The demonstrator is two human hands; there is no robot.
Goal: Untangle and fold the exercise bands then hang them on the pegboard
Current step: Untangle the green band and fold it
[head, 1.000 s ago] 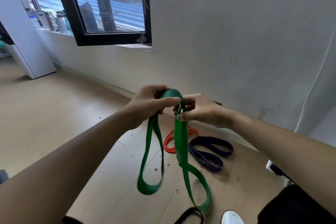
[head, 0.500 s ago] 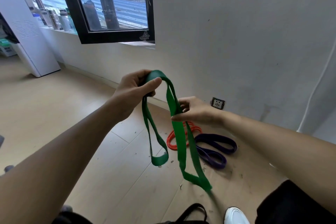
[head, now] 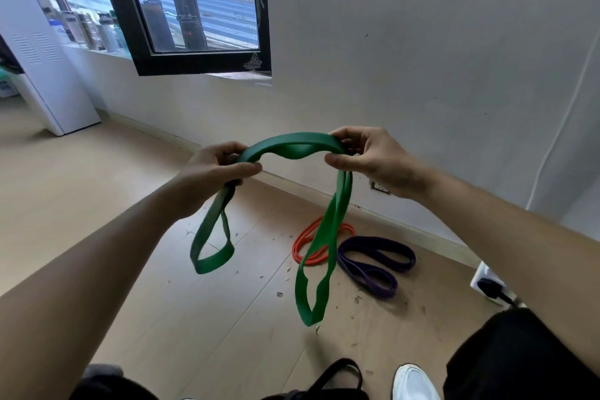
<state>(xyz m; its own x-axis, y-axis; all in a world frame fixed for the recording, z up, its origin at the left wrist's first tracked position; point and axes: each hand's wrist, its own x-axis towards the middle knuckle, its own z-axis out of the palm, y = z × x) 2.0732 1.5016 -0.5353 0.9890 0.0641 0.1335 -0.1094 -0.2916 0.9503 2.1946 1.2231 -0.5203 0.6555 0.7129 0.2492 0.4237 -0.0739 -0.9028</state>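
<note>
Pale plank floor (head: 97, 204) below; I hold the green band (head: 293, 143) aloft, left hand (head: 211, 178) and right hand (head: 373, 159) each pinching its doubled top, loops dangling. Limp, light and rubbery, I judge; best gripped at the bends.

Left forearm (head: 97, 269) and right forearm (head: 503, 237) bare all the way to left grip (head: 214, 178) and right grip (head: 380, 162). Fingers bare too. Well below right grip: black garment (head: 519, 357) over the leg, plain and matte. Beside it, white shoe (head: 414, 381) with a smooth toe. Well below left grip: more black fabric (head: 107, 391), with a grey patch (head: 100, 368) too blurred to identify.
</note>
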